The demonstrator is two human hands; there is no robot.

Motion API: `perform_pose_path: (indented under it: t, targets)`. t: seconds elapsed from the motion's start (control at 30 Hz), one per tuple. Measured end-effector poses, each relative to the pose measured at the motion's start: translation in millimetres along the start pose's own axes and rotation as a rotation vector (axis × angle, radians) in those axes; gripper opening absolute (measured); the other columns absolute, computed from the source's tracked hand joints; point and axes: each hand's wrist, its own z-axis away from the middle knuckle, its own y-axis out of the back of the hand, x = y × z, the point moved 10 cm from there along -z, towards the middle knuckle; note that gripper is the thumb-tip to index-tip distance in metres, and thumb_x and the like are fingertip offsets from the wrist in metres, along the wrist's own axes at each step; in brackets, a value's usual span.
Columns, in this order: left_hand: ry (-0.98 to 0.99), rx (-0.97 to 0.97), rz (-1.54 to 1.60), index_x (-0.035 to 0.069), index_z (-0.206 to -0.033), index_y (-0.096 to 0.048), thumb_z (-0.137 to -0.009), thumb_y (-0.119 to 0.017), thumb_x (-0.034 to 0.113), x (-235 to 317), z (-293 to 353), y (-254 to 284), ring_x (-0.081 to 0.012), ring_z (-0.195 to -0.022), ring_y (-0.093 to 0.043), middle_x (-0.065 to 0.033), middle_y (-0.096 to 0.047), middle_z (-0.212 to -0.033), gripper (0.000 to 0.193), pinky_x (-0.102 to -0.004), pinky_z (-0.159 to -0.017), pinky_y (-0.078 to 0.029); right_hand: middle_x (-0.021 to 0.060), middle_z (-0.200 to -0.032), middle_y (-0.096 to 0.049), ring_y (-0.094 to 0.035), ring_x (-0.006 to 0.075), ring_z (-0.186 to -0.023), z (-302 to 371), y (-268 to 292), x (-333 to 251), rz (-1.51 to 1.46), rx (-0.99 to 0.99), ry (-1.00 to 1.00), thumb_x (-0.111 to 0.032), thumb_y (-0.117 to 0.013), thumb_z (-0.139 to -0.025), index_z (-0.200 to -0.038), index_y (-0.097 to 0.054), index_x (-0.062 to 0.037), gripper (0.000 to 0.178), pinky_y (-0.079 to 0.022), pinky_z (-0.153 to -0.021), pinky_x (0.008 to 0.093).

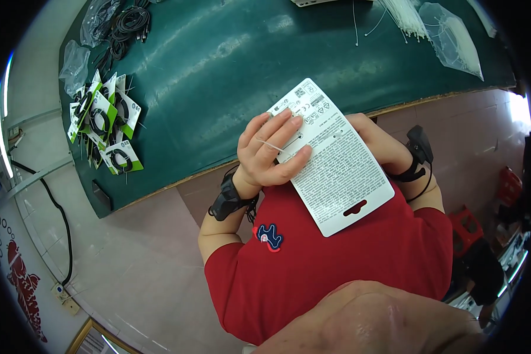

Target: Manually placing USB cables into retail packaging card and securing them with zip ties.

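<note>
Person (342,253) cut off below; left hand (265,154) half-open against white card (342,171); right hand (363,128) mostly hidden, grip unclear

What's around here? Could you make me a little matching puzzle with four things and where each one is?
Things:
1. Printed white card
2. Carded black cables
3. Loose coiled dark cables
4. Clear bag of thin white strips

Places:
A. Table's upper right
B. Heaped at the table's left side
C. Held up, partly covering the red shirt
D. Table's upper left

Pairs: 1-C, 2-B, 3-D, 4-A
</note>
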Motion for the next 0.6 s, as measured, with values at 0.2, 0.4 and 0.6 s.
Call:
perform_pose_path:
  t: [0.2, 0.4, 0.6]
  targets:
    - [0.044, 0.008, 0.153, 0.013, -0.106, -0.061, -0.076, -0.075, 0.011, -10, 4, -3, -0.032, -0.106, -0.067, -0.0199, -0.067, -0.112, 0.034, -0.0391, -0.092, -0.053, 0.0145, -0.111, -0.069, -0.068, 0.0229, -0.102, 1, -6, -31, 0.309, 0.042, 0.306, -0.013, -0.073, -0.088, -0.122, -0.062, -0.0003, 0.038, -0.053, -0.086, 0.0324]
    - [0.48, 0.15, 0.56, 0.005, -0.117, -0.055, -0.083, -0.072, 0.004, -40, 19, -17, -0.0296, -0.105, -0.067, -0.0182, -0.065, -0.118, 0.038, -0.0383, -0.09, -0.054, 0.0118, -0.101, -0.069, -0.068, 0.0196, -0.093, -8, -2, -49, 0.479, -0.029, 0.4, -0.009, -0.071, -0.087, -0.11, -0.066, 0.0003, 0.025, -0.053, -0.078, 0.0292]
    - [1.295, 0.248, 1.137, 0.001, -0.122, -0.05, -0.093, -0.066, 0.001, -84, 55, -61, -0.0229, -0.105, -0.066, -0.0125, -0.062, -0.123, 0.033, -0.0358, -0.087, -0.057, 0.0052, -0.092, -0.065, -0.063, 0.0096, -0.074, -30, 21, -35, 0.307, 0.011, 0.089, -0.005, -0.073, -0.086, -0.093, -0.069, 0.0015, 0.01, -0.051, -0.063, 0.0209]
